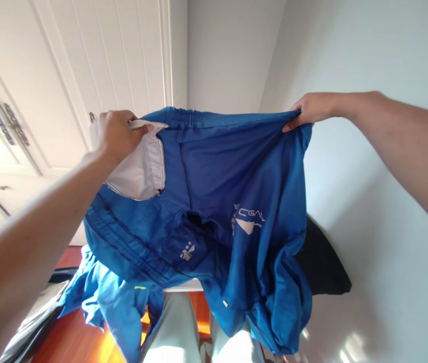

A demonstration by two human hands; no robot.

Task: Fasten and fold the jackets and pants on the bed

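Note:
A pair of blue trousers (236, 166) hangs spread out in front of me, its gathered elastic waistband along the top. Seams and a white pocket lining (142, 169) show on the outside, so it looks turned inside out. My left hand (117, 133) is closed on the left end of the waist, pinching the edge by the pocket lining. At the other end, my right hand (307, 112) grips the waistband between thumb and fingers. Pale prints mark the fabric, and the legs droop in folds. Lower left hangs lighter blue cloth (117, 302); whether it belongs to the trousers I cannot tell.
White cabinet doors (70, 65) with metal handles stand at the left. A plain wall (380, 60) rises close on the right, with a dark object (323, 262) against it. Below are my legs (179, 333) and a reddish wooden floor (73, 338).

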